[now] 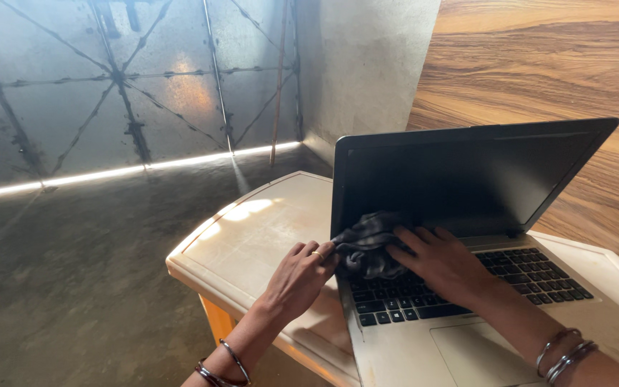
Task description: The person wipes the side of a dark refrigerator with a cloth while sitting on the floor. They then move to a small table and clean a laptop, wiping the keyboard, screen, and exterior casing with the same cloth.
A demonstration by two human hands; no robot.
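Note:
An open laptop [467, 179] with a dark screen and black keys sits on a cream plastic table [252, 229]. My right hand [442, 261] presses a dark grey cloth [367, 244] against the keyboard's upper left, at the bottom of the screen. Fingers of that hand are spread over the cloth. My left hand [299, 276] rests at the laptop's left edge, fingertips touching the corner near the hinge and the cloth. It wears a ring; both wrists carry metal bangles.
A wood-grain wall panel [539, 64] stands behind the laptop. To the left lie a bare concrete floor [73, 272] and a metal door with crossed bars [123, 79], light showing under it. The table's orange leg [216, 322] shows below its edge.

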